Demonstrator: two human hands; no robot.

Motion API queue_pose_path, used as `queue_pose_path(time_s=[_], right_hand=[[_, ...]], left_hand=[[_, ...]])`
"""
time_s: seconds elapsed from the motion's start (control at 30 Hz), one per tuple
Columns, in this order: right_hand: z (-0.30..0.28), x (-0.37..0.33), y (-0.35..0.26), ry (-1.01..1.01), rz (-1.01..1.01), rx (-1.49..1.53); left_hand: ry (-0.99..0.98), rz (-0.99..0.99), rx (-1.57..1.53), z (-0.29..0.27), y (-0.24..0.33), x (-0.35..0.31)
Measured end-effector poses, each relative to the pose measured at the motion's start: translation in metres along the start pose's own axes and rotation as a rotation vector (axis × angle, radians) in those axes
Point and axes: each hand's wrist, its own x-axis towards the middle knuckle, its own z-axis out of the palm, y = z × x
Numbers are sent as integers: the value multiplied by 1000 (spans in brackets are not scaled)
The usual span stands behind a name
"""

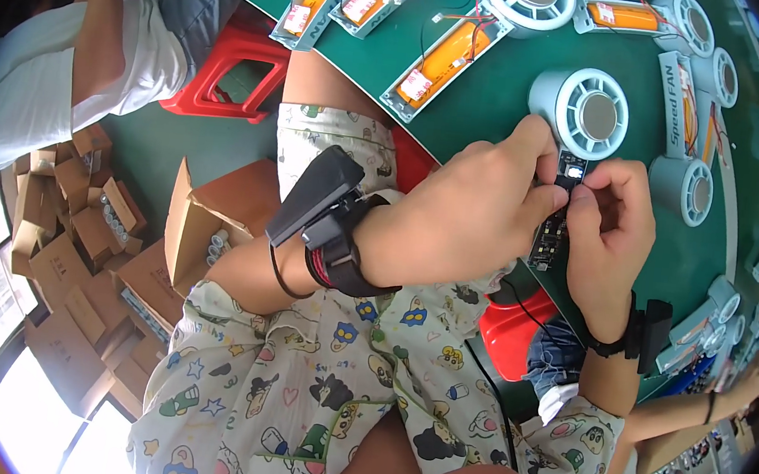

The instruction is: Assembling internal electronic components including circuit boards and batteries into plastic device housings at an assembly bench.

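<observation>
A narrow black circuit board (547, 241) with small light components is held upright over the near edge of the green table. My left hand (459, 213) is closed, its thumb and forefinger pinching the board's left side near the upper end. From the right, my right hand (612, 237) is closed too, its thumb and fingertip pressed at the board beside a small white part (574, 173). The exact contact there is partly hidden by the fingers. Just beyond the board's top end lies a light-blue handheld fan head (583, 115) with a round grey centre.
Several fan housings with orange batteries (452, 57) and thin wires lie across the green table (358, 75). More fans (684, 189) stand at the right. Red stools (231, 72) and open cardboard boxes (75, 272) occupy the floor at left. A person in white (29, 80) sits at far left.
</observation>
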Motion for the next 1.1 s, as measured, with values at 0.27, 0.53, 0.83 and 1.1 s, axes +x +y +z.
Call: queue_pose_path(time_s=[0.27, 0.53, 0.83, 1.1], right_hand=[[-12, 3, -27, -173, 223, -24], [8, 1, -26, -87, 144, -385], [-94, -12, -62, 303, 90, -409], [-297, 131, 74, 509, 448, -673]], left_hand=[[143, 240, 354, -1, -12, 4], [328, 540, 717, 7, -12, 3], [1190, 799, 943, -170, -1, -6], [1108, 420, 1256, -215, -24, 7]])
